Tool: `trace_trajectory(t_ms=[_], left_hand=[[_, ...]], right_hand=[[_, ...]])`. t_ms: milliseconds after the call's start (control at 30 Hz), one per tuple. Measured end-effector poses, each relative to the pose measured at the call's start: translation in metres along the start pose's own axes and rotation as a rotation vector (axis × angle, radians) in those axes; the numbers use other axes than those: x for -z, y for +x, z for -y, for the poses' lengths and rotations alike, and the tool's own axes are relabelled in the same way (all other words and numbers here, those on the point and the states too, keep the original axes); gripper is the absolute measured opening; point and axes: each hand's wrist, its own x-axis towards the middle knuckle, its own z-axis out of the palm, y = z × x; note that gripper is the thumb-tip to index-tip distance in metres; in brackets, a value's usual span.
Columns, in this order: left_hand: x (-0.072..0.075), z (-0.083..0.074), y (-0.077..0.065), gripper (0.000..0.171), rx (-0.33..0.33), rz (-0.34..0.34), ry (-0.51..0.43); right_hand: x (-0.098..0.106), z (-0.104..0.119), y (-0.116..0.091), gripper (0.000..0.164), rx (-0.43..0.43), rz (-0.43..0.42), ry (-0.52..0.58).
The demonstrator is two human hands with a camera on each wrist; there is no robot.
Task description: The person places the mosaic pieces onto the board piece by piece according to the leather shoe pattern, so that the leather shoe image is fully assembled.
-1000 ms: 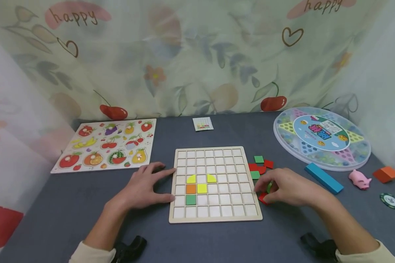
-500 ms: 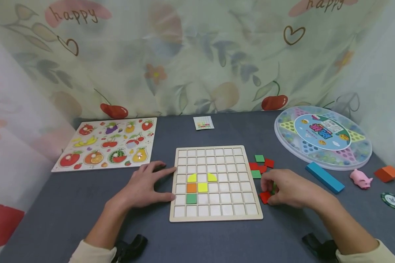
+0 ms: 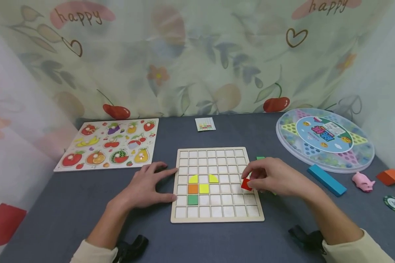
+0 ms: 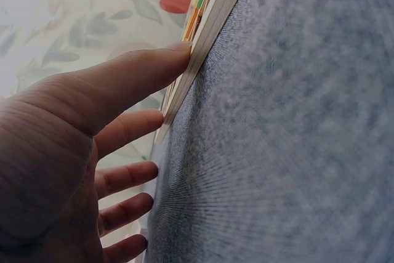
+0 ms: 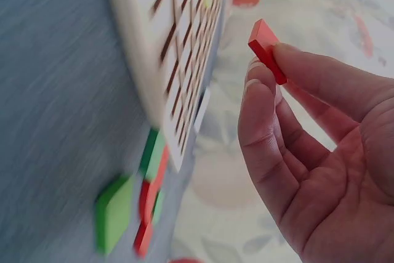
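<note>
A wooden grid board (image 3: 217, 216) lies on the dark table, with two yellow rounded tiles (image 3: 213, 178), a yellow square tile (image 3: 204, 188), an orange tile (image 3: 192, 189) and a green tile (image 3: 192, 199) set in its cells. My left hand (image 3: 144, 189) touches the board's left edge with thumb and index fingertip, fingers spread. Over the board's right side my right hand (image 3: 273, 176) pinches a red square tile (image 3: 246, 184) between thumb and fingers. The right wrist view shows this red tile (image 5: 267, 51) held above the board.
Loose green tiles (image 5: 114, 212) and red tiles (image 5: 148, 201) lie right of the board. A fruit puzzle (image 3: 106, 146) sits at the left, a small pattern card (image 3: 205, 124) behind. At the right are a round game board (image 3: 326, 138), blue block (image 3: 327, 180), toy pig (image 3: 363, 182), orange block (image 3: 390, 176) and chip (image 3: 394, 203).
My right hand has picked up the red tile from beside the board and carried it left over the board's right columns. The left hand stays at the board's edge.
</note>
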Motion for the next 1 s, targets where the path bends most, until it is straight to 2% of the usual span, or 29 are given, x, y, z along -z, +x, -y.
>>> trace_trajectory(t_ms=[233,367,633,833,1000], left_hand=[[0.0,0.002,0.001,0.084,-0.011,-0.008,0.006],[0.0,0.001,0.001,0.084,-0.022,-0.012,0.009],[0.0,0.001,-0.001,0.083,-0.016,-0.016,0.005],[0.0,0.001,0.0,0.082,-0.018,-0.018,0.004],[0.0,0.001,-0.001,0.082,-0.017,-0.016,-0.001]], right_hand=[[-0.013,0.021,0.024,0.009,0.093,0.041,0.043],[-0.024,0.03,0.037,0.009,0.114,0.077,0.075],[-0.046,0.049,0.062,0.014,0.123,0.145,0.007],[-0.058,0.056,0.071,0.018,0.14,0.191,0.01],[-0.066,0.06,0.072,0.018,0.133,0.184,-0.007]])
